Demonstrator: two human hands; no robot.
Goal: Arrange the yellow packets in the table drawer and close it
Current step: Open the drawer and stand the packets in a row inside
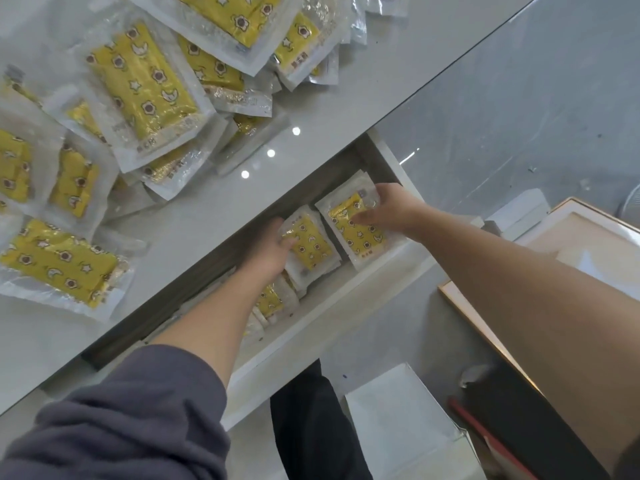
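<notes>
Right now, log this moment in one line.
left hand grips yellow star-print plastic packet | right hand grips second yellow packet | both in open white drawer | more packets on pale tabletop

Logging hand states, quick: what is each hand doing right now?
Left hand: grips the middle packet in the drawer.
Right hand: grips the far packet.

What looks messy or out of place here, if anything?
The yellow star-patterned plastic packets on the white tabletop lie in a loose heap, overlapping at all angles. Those in the open white drawer sit in a tidier row, where the left hand and right hand each grip one. Nothing looks torn or spilled.
</notes>
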